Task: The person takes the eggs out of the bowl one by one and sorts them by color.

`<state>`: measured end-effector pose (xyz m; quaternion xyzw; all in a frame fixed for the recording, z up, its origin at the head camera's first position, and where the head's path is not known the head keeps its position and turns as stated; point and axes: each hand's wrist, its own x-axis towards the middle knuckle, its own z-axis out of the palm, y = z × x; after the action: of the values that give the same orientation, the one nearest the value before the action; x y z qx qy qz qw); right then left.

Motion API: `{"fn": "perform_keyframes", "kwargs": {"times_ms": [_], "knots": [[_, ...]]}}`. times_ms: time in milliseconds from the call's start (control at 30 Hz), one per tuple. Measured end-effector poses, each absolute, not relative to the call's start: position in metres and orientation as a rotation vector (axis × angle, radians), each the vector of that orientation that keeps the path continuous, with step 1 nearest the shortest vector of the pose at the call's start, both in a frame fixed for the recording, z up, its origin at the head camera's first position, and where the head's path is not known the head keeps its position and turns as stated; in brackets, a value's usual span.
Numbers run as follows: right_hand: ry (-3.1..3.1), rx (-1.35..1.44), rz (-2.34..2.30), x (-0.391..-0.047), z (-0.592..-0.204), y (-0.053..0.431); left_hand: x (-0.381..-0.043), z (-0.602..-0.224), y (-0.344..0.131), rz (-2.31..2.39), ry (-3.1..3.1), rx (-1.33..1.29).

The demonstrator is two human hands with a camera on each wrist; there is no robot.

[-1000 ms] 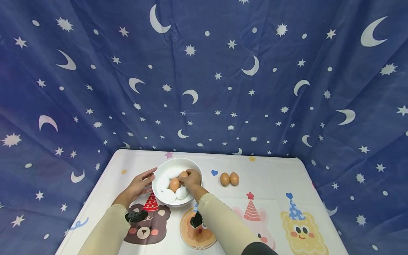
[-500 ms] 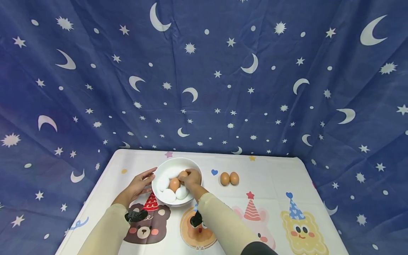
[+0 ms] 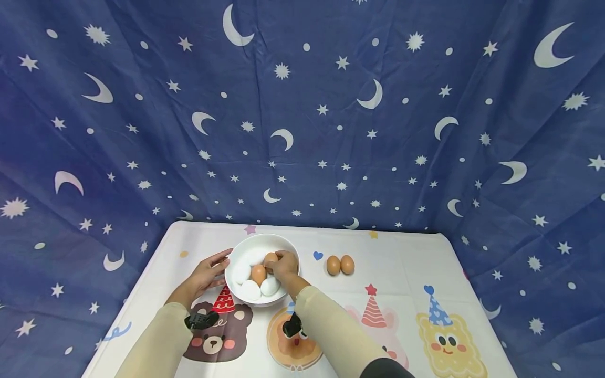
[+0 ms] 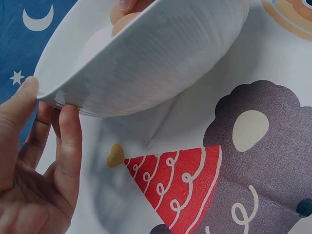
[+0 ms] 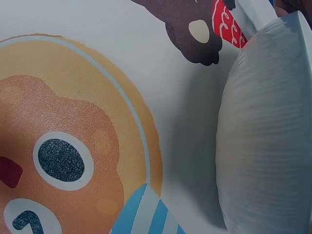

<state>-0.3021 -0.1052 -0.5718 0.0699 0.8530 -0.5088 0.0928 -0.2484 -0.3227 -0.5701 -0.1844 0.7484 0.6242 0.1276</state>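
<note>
A white bowl (image 3: 261, 242) with several white eggs (image 3: 250, 290) and brown ones stands on the table. At its left rim, my left hand (image 3: 206, 274) pinches the edge, thumb on top and fingers beneath, as the left wrist view shows with the bowl's outer wall (image 4: 161, 63). My right hand (image 3: 285, 266) reaches inside over the right rim and grips a brown egg (image 3: 271, 258), partly covered by the fingers. Beside that lies another brown egg (image 3: 258, 274). The right wrist view has the bowl's side (image 5: 265, 136) but not the right hand's grip.
Two brown eggs (image 3: 340, 265) lie side by side on the table to the bowl's right. The white tablecloth (image 3: 402, 278) carries cartoon prints, among them a bear (image 3: 214, 336). Behind the table's far edge hangs a blue curtain (image 3: 302, 131) with moons and stars.
</note>
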Motion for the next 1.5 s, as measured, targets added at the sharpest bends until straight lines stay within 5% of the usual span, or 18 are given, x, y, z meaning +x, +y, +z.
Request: {"fn": "perform_keyframes", "kwargs": {"times_ms": [1500], "knots": [[1.956, 0.112, -1.827, -0.318, -0.512, -0.037, -0.256, -0.560, -0.326, 1.798, 2.187, -0.469]]}}
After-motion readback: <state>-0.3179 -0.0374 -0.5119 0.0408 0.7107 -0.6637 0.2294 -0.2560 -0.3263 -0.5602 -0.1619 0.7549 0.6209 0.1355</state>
